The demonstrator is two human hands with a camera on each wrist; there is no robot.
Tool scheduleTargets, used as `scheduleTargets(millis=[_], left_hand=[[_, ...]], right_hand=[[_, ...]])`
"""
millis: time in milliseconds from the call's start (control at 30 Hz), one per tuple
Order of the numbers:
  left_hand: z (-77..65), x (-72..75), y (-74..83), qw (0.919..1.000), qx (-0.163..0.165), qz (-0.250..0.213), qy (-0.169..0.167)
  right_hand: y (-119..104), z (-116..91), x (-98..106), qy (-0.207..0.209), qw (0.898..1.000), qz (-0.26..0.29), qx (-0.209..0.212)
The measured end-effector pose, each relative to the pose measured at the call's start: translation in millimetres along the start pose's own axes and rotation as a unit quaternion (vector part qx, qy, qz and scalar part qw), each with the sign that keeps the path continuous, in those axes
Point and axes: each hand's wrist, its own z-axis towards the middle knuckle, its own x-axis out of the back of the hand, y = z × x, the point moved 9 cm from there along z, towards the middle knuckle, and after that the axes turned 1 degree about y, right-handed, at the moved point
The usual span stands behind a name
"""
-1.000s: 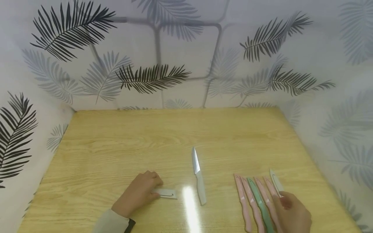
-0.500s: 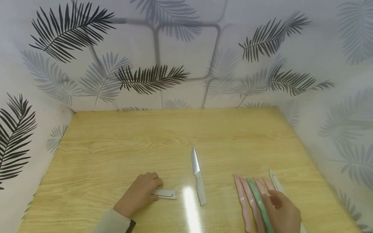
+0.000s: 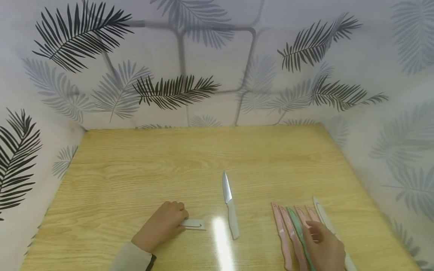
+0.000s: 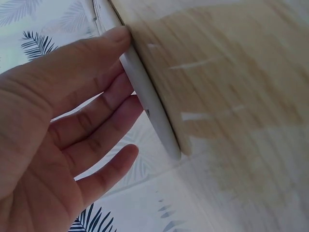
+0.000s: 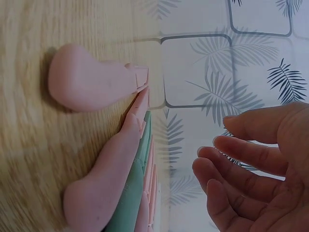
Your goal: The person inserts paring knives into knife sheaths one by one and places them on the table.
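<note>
My left hand (image 3: 162, 226) pinches a white knife sheath (image 3: 194, 224) at the left of the table; in the left wrist view the thumb lies on one side of the white sheath (image 4: 157, 111) and fingers on the other. To its right lies a knife (image 3: 231, 210) with a bare steel blade and a white handle. My right hand (image 3: 323, 246) hovers over a row of sheathed knives, holding nothing, fingers loosely bent. In that row are several pink knives (image 3: 286, 248), a green knife (image 3: 297, 222) and, rightmost, a white knife (image 3: 322, 212).
The wooden table (image 3: 203, 158) runs back to a wall (image 3: 217, 56) covered with a leaf pattern. A bright light reflection (image 3: 222, 241) lies on the table near the front middle.
My right hand has moved left off the white knife at the row's end, over the pink and green ones. The left hand with the sheath has barely moved.
</note>
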Motion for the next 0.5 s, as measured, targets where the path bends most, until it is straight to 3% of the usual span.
scheduleTargets(millis=[233,500], left_hand=[[-0.6,-2.3,1.0,0.9996,-0.023,0.01,0.012],[-1.7,-5.4,-1.2,0.9999,0.0,0.008,-0.007]], right_hand=[[2.3,-0.8,-5.3,-0.009,1.0,0.005,-0.007],[1.5,-0.7,-8.7,-0.02,1.0,0.009,-0.007]])
